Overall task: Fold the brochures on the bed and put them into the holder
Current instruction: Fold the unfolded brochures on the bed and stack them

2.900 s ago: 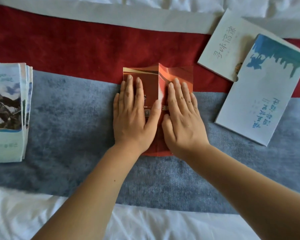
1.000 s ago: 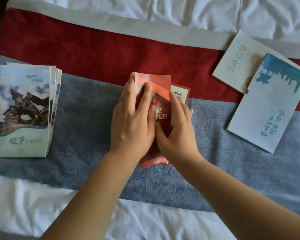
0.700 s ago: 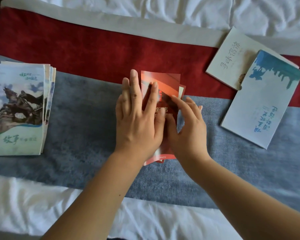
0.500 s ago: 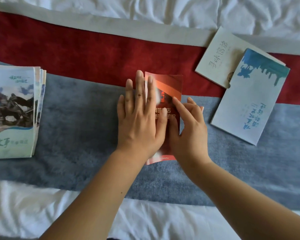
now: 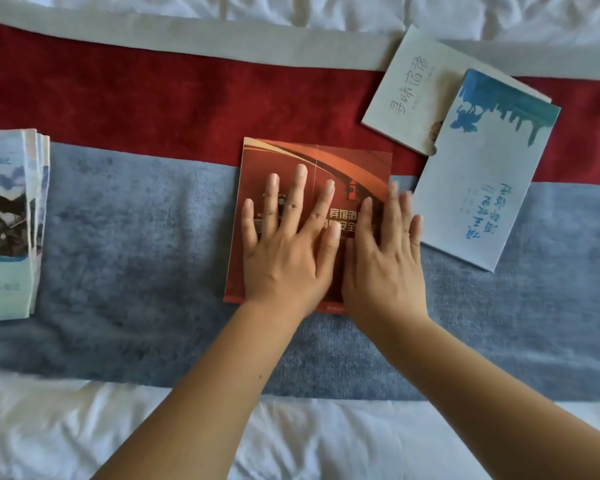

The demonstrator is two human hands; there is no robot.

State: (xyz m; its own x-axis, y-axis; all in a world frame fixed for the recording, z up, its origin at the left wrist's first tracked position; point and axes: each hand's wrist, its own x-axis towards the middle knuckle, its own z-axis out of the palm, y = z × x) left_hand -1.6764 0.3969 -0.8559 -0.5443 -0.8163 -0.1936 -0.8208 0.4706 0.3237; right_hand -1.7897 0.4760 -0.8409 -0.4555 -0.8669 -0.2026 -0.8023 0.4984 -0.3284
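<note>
The red brochure [image 5: 347, 161] lies flat at centre, brochure stack [image 5: 4, 223] far left, white brochure [image 5: 413, 95] partly under blue-topped brochure [image 5: 478, 188] right.

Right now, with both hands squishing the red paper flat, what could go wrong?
1. The red glossy paper brochure lies on a soft grey-blue fuzzy blanket, so under the left hand and right hand the crease might come out crooked.
2. The right hand's fingers reach past the brochure's edge, close to the white-and-blue paper brochure; a sweep could nudge it.
</note>
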